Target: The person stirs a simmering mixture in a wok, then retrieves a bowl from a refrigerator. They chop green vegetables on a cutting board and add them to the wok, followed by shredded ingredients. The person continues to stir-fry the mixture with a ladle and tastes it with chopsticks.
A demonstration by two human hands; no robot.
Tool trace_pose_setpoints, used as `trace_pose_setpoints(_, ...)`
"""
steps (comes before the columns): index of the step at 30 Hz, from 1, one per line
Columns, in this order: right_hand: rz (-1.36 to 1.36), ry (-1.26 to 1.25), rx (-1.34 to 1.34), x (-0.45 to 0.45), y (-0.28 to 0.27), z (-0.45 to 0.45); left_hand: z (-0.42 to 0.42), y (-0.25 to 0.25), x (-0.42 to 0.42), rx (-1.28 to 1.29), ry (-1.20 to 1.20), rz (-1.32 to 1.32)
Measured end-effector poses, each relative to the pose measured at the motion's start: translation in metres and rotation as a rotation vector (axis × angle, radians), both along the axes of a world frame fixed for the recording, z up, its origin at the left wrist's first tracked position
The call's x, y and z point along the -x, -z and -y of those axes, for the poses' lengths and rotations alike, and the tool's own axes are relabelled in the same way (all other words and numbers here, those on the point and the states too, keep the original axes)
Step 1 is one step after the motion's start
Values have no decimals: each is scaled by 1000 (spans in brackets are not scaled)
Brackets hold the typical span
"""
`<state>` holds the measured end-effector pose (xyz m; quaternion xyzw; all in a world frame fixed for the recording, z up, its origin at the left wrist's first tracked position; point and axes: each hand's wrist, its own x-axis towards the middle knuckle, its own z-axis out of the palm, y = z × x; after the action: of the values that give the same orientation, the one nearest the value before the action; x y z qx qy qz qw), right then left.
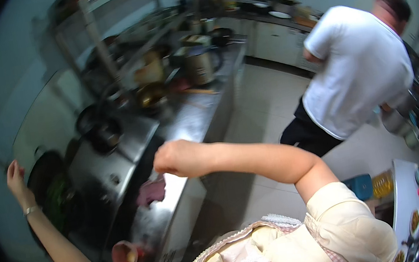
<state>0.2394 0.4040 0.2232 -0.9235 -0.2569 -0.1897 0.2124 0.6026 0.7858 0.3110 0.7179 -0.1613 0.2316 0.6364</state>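
My right hand (181,159) is raised over the metal counter with its fingers curled; whether anything is inside them cannot be told. Just below it lies a pinkish cloth (151,191) on the counter. At the far left my left hand (17,178) is lifted near the wall, its fingers bent, a bracelet on the wrist. Beside that forearm is a dark wok (47,165) holding leafy greens (60,196). A reddish container (125,255) with something pale inside stands near the counter's front edge.
A person in a white shirt (353,66) stands at the right, turned away. Dark pans (101,130), a brass-coloured bowl (151,95) and a metal shelf (98,38) are along the counter. A white table (402,200) with dishes is at the lower right, near an oil bottle (382,184).
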Motion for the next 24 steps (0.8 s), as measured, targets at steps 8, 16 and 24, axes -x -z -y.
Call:
trace_pose_setpoints(8,-201,491,-347,218,103,160,340,101,225,440,995,-505)
trace_pose_setpoints(16,-119,995,-466,388,142,349,676,233,403,455,1460,-1284)
trace_pose_setpoints(24,333,1699,-756,602,113,481,965,247,681,-265,1900,-1799)
